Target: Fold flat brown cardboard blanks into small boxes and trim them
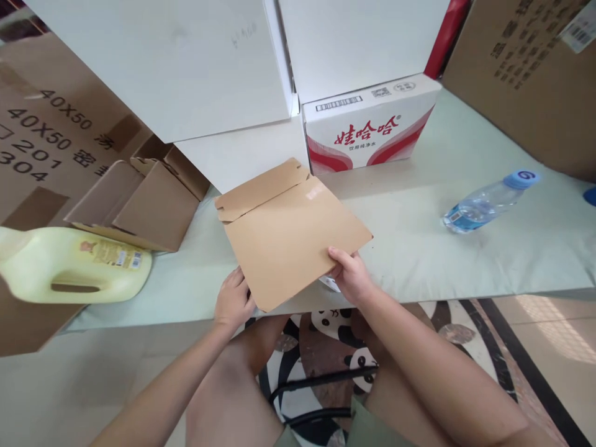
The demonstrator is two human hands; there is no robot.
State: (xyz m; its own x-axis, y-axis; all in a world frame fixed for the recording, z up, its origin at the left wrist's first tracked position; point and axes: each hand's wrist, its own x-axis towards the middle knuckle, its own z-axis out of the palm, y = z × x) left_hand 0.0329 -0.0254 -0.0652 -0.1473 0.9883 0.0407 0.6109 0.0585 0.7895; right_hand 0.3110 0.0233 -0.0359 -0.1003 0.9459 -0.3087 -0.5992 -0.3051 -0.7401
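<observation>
A flat brown cardboard mailer box point(288, 233) is held tilted over the front edge of the pale table point(419, 248), its flap end pointing away from me. My left hand point(233, 301) grips its near left edge, fingers curled under it. My right hand point(350, 275) pinches the near right edge, thumb on top. Something small and white shows just under my right hand; I cannot make it out.
A pale yellow jug point(69, 264) lies on its side at the left. Folded brown cartons point(139, 198) sit behind it. A white and red water carton point(370, 124) stands at the back. A plastic water bottle point(488, 202) lies at the right. Large white boxes point(186, 68) lean behind.
</observation>
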